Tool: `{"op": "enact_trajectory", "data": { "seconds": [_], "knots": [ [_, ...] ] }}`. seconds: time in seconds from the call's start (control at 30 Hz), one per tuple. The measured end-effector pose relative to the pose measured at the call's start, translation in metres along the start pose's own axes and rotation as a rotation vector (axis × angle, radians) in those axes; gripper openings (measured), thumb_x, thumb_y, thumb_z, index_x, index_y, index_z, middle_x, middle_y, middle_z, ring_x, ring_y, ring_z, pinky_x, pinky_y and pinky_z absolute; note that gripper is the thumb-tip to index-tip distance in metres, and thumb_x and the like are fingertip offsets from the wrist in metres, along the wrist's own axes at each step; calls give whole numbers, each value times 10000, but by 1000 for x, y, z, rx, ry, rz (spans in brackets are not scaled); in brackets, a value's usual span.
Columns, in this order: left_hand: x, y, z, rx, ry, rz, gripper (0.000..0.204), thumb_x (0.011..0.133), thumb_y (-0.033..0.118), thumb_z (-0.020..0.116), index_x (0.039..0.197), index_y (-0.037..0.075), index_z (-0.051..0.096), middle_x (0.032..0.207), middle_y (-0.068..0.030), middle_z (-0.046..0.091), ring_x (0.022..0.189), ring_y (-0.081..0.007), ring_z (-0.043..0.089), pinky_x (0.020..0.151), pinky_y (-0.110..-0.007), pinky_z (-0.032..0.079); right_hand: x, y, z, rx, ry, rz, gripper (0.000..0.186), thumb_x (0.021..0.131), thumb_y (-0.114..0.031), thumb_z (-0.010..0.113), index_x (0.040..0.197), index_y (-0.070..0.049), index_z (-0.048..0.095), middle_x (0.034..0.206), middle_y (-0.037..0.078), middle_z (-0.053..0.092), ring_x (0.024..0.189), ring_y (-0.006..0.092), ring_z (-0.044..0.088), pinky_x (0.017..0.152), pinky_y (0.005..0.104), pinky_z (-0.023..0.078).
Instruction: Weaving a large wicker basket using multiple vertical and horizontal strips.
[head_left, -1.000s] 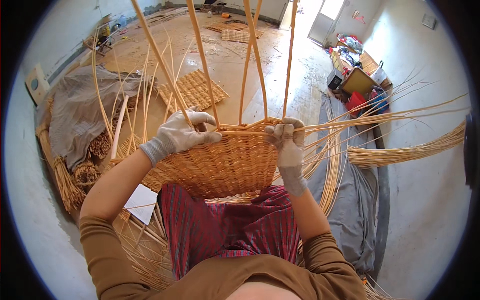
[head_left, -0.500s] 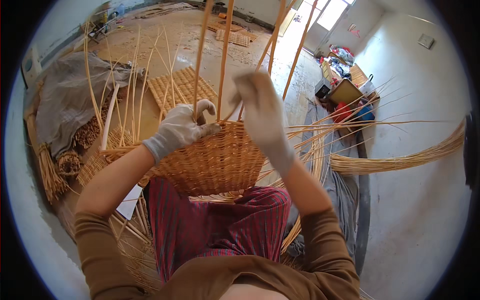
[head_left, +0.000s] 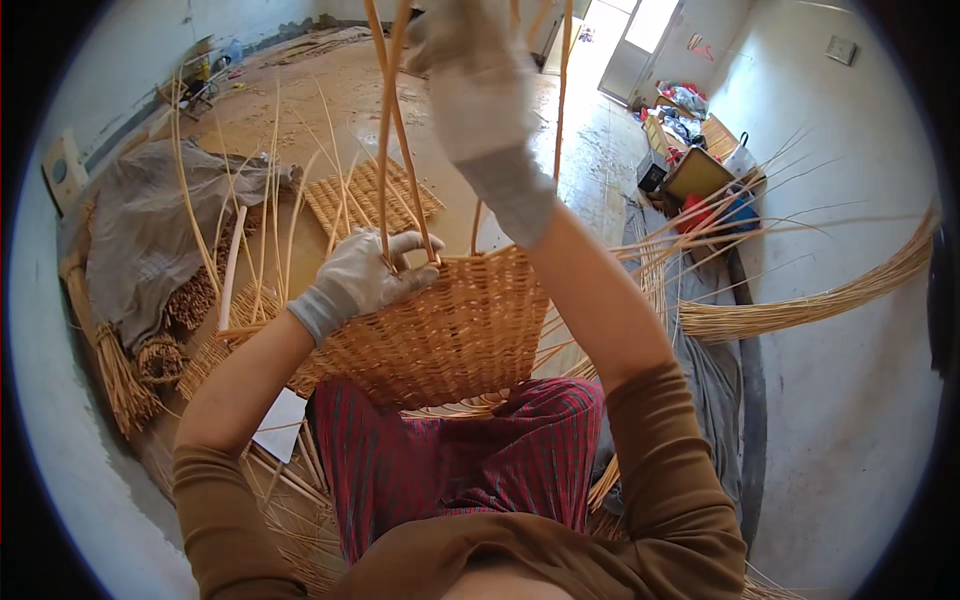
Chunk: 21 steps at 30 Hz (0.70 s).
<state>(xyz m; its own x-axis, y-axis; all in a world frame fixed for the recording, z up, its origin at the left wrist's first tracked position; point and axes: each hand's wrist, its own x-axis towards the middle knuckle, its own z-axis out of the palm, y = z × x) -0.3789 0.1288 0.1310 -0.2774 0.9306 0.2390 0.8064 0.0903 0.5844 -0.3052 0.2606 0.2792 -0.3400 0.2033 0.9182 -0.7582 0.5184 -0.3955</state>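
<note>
A partly woven wicker basket (head_left: 450,330) of tan willow rests over my lap, its side wall towards me. My left hand (head_left: 352,277), in a white knit glove with a grey cuff, pinches the basket's rim around the foot of the upright willow rods (head_left: 384,130). Two of these rods cross just above it. Raised high among the rods, my right hand (head_left: 480,90) is gloved too and smeared by motion. Its fingers are too blurred to show what they hold, if anything.
Long loose rods stretch rightward towards a willow bundle (head_left: 800,312) by the wall. A woven mat (head_left: 365,200) lies beyond the basket. At left, grey cloth (head_left: 150,220) covers more bundles. Boxes and bags (head_left: 692,180) stand at the far right.
My right hand has risen from near the rim to high above the basket. My left hand keeps its grip at the rim, and the rods beside it now lean and cross.
</note>
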Motion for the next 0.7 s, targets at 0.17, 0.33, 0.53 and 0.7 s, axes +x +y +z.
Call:
{"op": "enact_trajectory", "data": {
  "seconds": [0.17, 0.33, 0.53, 0.7],
  "knots": [
    [-2, -11, 0, -17, 0, 65, 486, 847, 482, 771, 1236, 212, 662, 959, -67, 744, 883, -253, 712, 790, -422, 556, 28, -116, 11, 75, -536, 517, 519, 1049, -348, 468, 1502, -103, 397, 902, 104, 676, 762, 158, 639, 734, 330, 579],
    [4, 11, -5, 16, -4, 138, 577, 752, 380, 858, 1243, 168, 642, 1103, -88, 704, 1021, -267, 673, 920, -409, 526, -74, -33, -136, -143, 161, 397, 234, 1059, -213, 479, 1207, -33, 499, 711, 5, 512, 631, 102, 558, 687, 298, 536],
    [23, 12, 5, 121, 182, 400, 436, 779, 375, 853, 1035, 83, 654, 1007, -111, 664, 955, -288, 634, 865, -416, 510, -236, -12, -171, 104, 576, 633, 167, 1086, -245, 495, 1184, -115, 536, 766, 22, 596, 750, 135, 656, 517, 224, 439],
    [39, 30, 15, 48, -28, 76, 629, 791, 614, 788, 780, 23, 572, 732, -97, 596, 678, -226, 554, 631, -378, 463, -231, -5, -167, 267, 557, 537, 191, 1087, -236, 492, 1212, -92, 508, 803, 38, 552, 816, 190, 612, 796, 351, 532]
  ]
}}
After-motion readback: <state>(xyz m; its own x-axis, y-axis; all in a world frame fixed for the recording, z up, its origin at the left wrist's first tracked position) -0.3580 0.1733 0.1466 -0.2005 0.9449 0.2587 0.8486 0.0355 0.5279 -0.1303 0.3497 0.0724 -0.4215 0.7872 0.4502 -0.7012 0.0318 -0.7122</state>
